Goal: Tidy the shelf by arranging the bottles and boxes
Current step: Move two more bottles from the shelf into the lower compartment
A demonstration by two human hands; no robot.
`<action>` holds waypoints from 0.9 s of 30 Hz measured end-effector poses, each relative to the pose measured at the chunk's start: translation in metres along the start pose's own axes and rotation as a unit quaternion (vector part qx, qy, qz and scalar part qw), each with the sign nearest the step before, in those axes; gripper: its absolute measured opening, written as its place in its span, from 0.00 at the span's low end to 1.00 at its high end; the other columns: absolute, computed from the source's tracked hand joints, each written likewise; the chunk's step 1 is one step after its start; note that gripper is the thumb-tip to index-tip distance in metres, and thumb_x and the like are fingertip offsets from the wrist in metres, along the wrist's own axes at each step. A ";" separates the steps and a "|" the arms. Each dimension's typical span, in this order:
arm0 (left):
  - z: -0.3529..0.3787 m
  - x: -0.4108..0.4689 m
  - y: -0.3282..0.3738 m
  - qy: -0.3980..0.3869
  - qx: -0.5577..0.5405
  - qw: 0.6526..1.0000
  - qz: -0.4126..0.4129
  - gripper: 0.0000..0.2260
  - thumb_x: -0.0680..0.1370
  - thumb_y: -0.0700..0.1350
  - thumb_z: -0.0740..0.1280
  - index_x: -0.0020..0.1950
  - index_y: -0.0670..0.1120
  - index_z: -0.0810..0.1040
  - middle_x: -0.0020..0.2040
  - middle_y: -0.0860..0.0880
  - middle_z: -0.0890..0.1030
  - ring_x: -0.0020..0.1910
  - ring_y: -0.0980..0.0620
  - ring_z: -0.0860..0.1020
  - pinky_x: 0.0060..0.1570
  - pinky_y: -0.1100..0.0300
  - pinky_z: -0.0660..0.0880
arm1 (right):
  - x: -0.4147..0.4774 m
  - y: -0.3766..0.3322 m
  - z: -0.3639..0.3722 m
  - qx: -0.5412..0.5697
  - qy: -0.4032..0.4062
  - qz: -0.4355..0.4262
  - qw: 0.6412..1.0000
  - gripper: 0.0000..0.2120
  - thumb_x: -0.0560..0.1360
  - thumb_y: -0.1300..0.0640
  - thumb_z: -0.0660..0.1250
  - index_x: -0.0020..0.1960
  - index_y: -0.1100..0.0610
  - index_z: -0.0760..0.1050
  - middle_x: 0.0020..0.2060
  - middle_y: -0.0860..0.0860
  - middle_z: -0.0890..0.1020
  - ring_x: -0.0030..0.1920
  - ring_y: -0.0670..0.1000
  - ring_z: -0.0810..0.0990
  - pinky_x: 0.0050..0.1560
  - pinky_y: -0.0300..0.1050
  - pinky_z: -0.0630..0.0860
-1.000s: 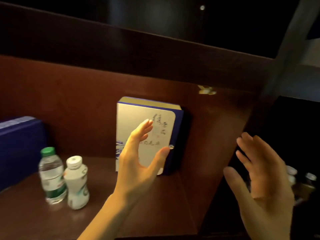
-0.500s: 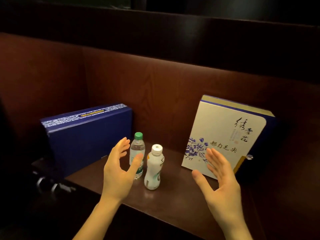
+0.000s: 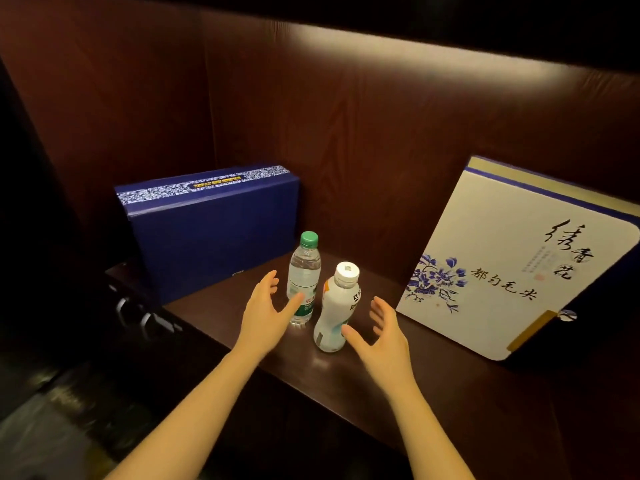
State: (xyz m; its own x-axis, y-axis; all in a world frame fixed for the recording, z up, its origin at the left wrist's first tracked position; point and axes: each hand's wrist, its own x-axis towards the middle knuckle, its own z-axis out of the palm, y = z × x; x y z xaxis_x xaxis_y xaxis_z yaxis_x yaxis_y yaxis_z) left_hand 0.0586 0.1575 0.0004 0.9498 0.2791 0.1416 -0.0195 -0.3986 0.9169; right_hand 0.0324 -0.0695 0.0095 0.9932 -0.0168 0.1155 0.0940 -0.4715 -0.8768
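Note:
Two bottles stand upright mid-shelf: a clear water bottle (image 3: 303, 278) with a green cap, and to its right a white bottle (image 3: 337, 308) with a white cap. My left hand (image 3: 265, 311) is open just left of the water bottle, thumb close to its label. Spread open to the right of the white bottle, my right hand (image 3: 381, 336) has its thumb close to the bottle's lower part. A dark blue box (image 3: 211, 226) lies at the back left. A cream box (image 3: 512, 261) with blue flowers and black calligraphy leans at the right.
The dark wooden shelf (image 3: 433, 386) has a brown back wall and a left side wall. Its front edge runs diagonally from left to lower right. Below the shelf's left end, shiny metal parts (image 3: 138, 315) show in the dark.
The view swung left from the cream box to the bottles. Both hands left the cream box and closed in on either side of the two bottles, which now fill more of the view.

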 end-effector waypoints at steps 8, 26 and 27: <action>0.026 0.021 -0.011 -0.040 -0.013 0.999 -0.011 0.34 0.73 0.56 0.75 0.75 0.58 0.65 0.71 0.57 0.74 0.69 0.59 0.73 0.67 0.54 0.72 | 0.038 0.028 0.036 0.020 -0.084 0.009 0.996 0.43 0.67 0.43 0.79 0.77 0.47 0.63 0.68 0.41 0.74 0.66 0.43 0.73 0.63 0.38 0.71; 0.034 0.014 -0.025 -0.011 -0.001 1.000 -0.001 0.32 0.70 0.55 0.77 0.71 0.53 0.71 0.62 0.58 0.79 0.62 0.56 0.78 0.62 0.54 0.77 | 0.037 0.034 0.045 0.058 -0.057 0.009 0.997 0.27 0.68 0.46 0.80 0.63 0.42 0.72 0.53 0.32 0.78 0.52 0.24 0.75 0.45 0.20 0.71; 0.032 0.011 -0.026 -0.010 0.002 1.000 0.001 0.32 0.70 0.55 0.77 0.71 0.53 0.71 0.61 0.59 0.79 0.61 0.57 0.78 0.62 0.54 0.77 | 0.034 0.033 0.045 0.058 -0.057 0.011 0.997 0.27 0.68 0.46 0.80 0.63 0.42 0.72 0.53 0.32 0.78 0.51 0.24 0.74 0.45 0.20 0.71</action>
State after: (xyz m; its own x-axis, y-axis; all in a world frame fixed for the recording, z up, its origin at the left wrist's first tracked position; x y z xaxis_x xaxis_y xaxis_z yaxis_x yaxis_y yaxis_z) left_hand 0.0795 0.1431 -0.0334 0.9556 0.2614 0.1359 -0.0201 -0.4025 0.9152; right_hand 0.0724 -0.0464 -0.0367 0.9959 0.0768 0.0476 0.0727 -0.3678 -0.9271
